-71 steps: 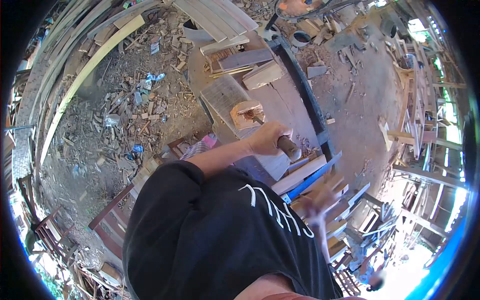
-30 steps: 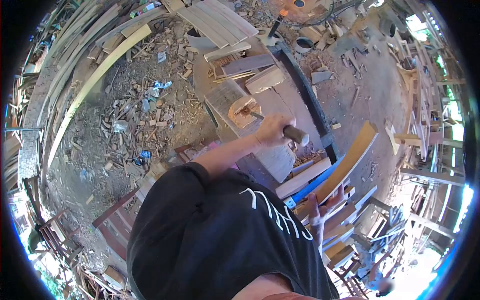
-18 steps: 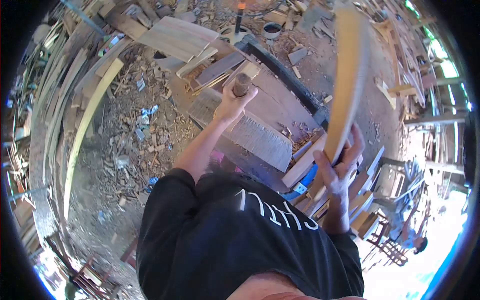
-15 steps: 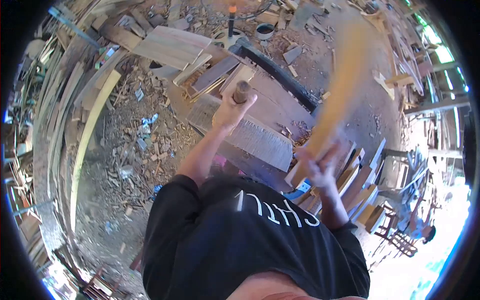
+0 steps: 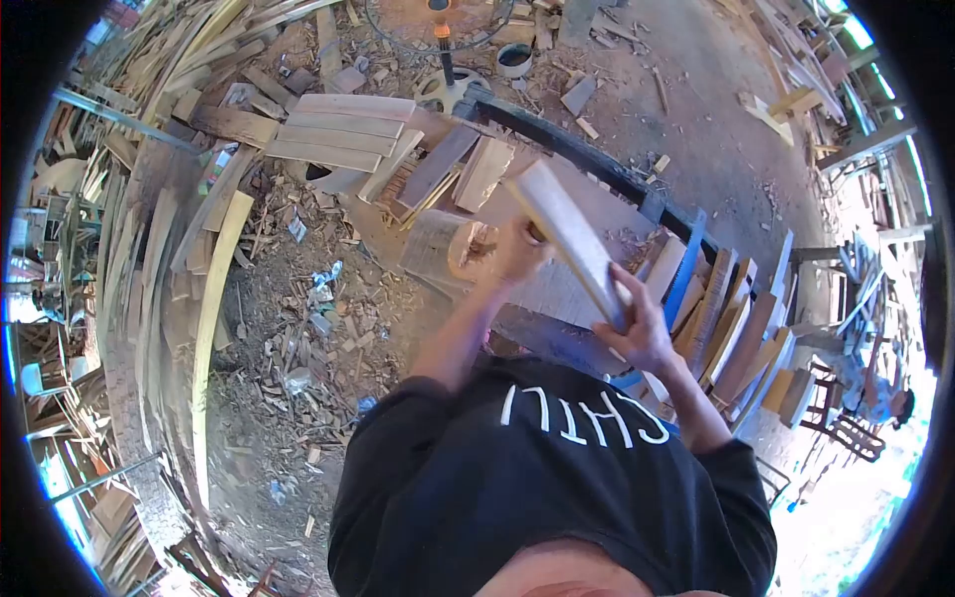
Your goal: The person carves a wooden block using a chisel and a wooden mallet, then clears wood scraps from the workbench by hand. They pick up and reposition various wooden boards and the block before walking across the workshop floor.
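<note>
A short length of squared wooden board (image 5: 569, 234) slants across the middle of the head view. My right hand (image 5: 642, 323) is closed round its near end, with the thumb below and the fingers along its side. Just left of the board, my left hand (image 5: 522, 257) is closed on a stout round wooden tool (image 5: 472, 249) that looks like a mallet, slightly blurred. Under both hands lies a wide wooden work surface (image 5: 557, 297), with a weathered plank (image 5: 430, 242) beside my left hand.
Cut boards (image 5: 721, 308) stand in a row to the right, beside a blue strip (image 5: 686, 274). Flat planks (image 5: 338, 129) lie beyond the work surface. Scraps (image 5: 328, 338) litter the ground at left, near a long pale strip (image 5: 214, 328). A person (image 5: 880, 388) is at far right.
The board in my right hand has swung from upright and blurred at the right to slanting toward the left hand. My left hand, still holding the wooden tool, has tilted and moved beside it.
</note>
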`<state>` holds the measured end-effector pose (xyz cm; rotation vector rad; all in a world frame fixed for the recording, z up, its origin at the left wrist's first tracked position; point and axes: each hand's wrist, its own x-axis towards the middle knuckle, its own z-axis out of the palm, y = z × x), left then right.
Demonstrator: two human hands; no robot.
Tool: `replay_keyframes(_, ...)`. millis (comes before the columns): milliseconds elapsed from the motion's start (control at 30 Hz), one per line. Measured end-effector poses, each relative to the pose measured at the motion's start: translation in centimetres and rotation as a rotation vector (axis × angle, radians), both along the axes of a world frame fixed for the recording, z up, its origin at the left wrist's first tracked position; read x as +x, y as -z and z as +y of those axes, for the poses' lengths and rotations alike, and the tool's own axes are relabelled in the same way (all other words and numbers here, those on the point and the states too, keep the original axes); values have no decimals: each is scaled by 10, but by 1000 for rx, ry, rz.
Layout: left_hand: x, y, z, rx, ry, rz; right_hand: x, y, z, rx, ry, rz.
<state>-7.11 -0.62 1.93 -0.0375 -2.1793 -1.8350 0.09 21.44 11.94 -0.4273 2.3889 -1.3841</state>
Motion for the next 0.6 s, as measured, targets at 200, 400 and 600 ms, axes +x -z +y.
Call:
replay_keyframes(200, 1, 7, 11, -81, 46, 64, 7, -3, 8, -473, 130, 489)
replay_keyframes(400, -2, 13, -3, -111, 85, 87, 17, -3, -1, 34, 135, 52)
replay_keyframes(600, 5, 4, -10, -131, 143, 32, 24, 9, -17, -78, 144, 653)
